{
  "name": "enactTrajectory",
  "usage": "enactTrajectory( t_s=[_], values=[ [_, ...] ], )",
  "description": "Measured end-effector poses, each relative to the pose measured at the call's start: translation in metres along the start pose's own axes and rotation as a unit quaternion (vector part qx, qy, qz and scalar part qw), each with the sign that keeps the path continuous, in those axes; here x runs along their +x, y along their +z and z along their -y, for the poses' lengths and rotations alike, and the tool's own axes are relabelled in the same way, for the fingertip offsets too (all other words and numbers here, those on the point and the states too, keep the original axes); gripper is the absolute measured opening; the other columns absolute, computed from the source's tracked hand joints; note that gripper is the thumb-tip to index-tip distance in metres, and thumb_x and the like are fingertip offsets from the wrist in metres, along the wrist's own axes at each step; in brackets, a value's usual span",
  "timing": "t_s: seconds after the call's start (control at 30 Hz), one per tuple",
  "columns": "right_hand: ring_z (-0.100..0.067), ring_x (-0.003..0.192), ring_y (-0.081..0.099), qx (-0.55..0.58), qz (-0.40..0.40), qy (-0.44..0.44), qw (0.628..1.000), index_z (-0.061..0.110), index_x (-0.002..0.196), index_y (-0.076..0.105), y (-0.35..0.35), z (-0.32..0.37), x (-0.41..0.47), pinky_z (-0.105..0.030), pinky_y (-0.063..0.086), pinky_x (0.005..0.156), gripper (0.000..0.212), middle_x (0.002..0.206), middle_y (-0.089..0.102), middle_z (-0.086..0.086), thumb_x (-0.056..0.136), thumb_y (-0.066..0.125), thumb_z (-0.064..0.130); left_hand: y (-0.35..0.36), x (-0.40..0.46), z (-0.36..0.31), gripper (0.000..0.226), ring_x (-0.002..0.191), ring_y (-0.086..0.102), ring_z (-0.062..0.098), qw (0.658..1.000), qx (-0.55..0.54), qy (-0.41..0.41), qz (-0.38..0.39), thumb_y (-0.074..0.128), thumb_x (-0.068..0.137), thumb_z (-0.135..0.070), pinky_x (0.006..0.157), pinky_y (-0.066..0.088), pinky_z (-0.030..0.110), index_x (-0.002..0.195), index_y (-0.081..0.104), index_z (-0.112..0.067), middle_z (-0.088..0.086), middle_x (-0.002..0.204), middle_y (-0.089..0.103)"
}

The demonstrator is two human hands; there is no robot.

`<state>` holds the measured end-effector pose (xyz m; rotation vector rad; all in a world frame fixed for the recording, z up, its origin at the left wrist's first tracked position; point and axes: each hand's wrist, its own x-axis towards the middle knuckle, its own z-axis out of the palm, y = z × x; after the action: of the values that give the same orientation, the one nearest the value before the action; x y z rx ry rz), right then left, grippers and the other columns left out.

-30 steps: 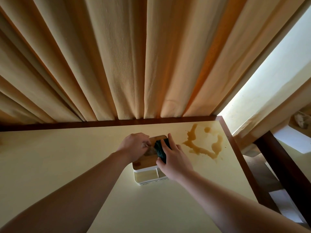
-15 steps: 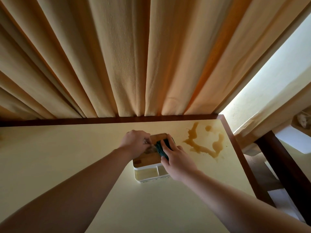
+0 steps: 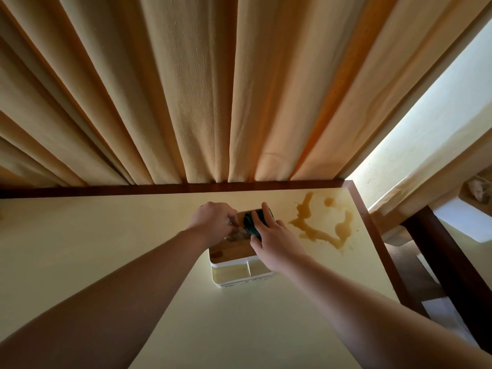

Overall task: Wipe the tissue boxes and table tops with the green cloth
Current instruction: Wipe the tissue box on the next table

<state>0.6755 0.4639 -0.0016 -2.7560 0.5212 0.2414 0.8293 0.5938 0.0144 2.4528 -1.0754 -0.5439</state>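
Cream curtains (image 3: 207, 89) are hanging in folds across the upper frame, and below them our pale yellow table top (image 3: 80, 249) with its dark wooden edge is filling the lower half.

Going from the left, our left hand (image 3: 213, 222) is curled at the far left end of the tissue box (image 3: 239, 262), just above the frame's centre, fingers pinching what looks like crumpled tissue or plastic at the slot; we cannot tell which. Next to it, our right hand (image 3: 277, 241) is pressing the green cloth (image 3: 251, 222) onto the box's wooden lid (image 3: 231, 250), fingers curved over the wad and gripping it. Further right, a brown spill (image 3: 319, 225) is sitting near the table's right corner, unwiped.

We are judging the risks from here. The box is light, so a hard stroke could be sliding it toward the spill or tipping it if the left hand lets go. The cloth could also be snagging the tissue and dragging it out. Wiping the spill later may be smearing it over the edge.

As for containers, the white box body has an open front compartment with a divider; it appears to be holding nothing, though dimness is hiding the corners.
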Motion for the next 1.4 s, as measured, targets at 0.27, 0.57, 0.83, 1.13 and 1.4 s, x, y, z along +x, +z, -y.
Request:
enactTrajectory(
  t_s=[0.27,0.57,0.83,1.13,1.4],
  values=[
    [-0.028,0.129,0.046,-0.008,0.019,0.01,1.0,0.027,0.166,0.005,0.008,0.001,-0.027,-0.039,0.049,0.105,0.065,0.173,-0.013,-0.005,0.109,0.028,0.048,0.002,-0.001,0.003,0.008,0.116,0.063,0.012,1.0,-0.013,0.016,-0.004,0.082,0.085,-0.025,0.092,0.055,0.036,0.08,0.077,-0.029,-0.009,0.121,0.073],
    [-0.034,0.129,0.046,-0.017,-0.002,0.002,1.0,0.026,0.166,0.005,-0.001,0.003,0.012,-0.041,0.05,0.102,0.064,0.173,-0.006,-0.006,0.11,0.029,0.044,0.003,0.0,0.003,0.015,0.103,0.065,0.015,1.0,-0.016,0.003,-0.005,0.079,0.086,-0.025,0.085,0.058,0.037,0.075,0.073,-0.033,-0.013,0.118,0.073],
    [-0.025,0.122,0.047,0.006,0.007,-0.007,1.0,0.029,0.166,0.003,0.009,-0.004,-0.023,-0.036,0.051,0.099,0.065,0.173,-0.009,0.005,0.109,0.03,0.048,0.002,-0.003,0.002,0.013,0.114,0.061,0.014,1.0,-0.011,0.01,-0.011,0.08,0.086,-0.028,0.086,0.051,0.031,0.077,0.074,-0.033,-0.011,0.124,0.07],
    [-0.031,0.126,0.049,0.017,-0.004,0.003,1.0,0.03,0.166,0.003,0.002,-0.003,0.012,-0.039,0.05,0.102,0.066,0.174,-0.01,0.004,0.109,0.031,0.047,0.003,-0.005,-0.002,0.014,0.109,0.065,0.019,1.0,0.004,0.003,-0.015,0.075,0.089,-0.021,0.087,0.055,0.035,0.082,0.073,-0.033,-0.008,0.121,0.072],
    [-0.025,0.128,0.047,0.051,0.003,0.018,0.999,0.036,0.165,-0.003,0.019,-0.004,-0.034,-0.036,0.053,0.099,0.072,0.172,-0.017,0.013,0.106,0.033,0.055,0.001,-0.006,-0.003,0.009,0.111,0.063,0.016,1.0,-0.005,0.004,-0.011,0.079,0.088,-0.028,0.086,0.051,0.031,0.081,0.075,-0.031,-0.006,0.116,0.073]
  ],
)
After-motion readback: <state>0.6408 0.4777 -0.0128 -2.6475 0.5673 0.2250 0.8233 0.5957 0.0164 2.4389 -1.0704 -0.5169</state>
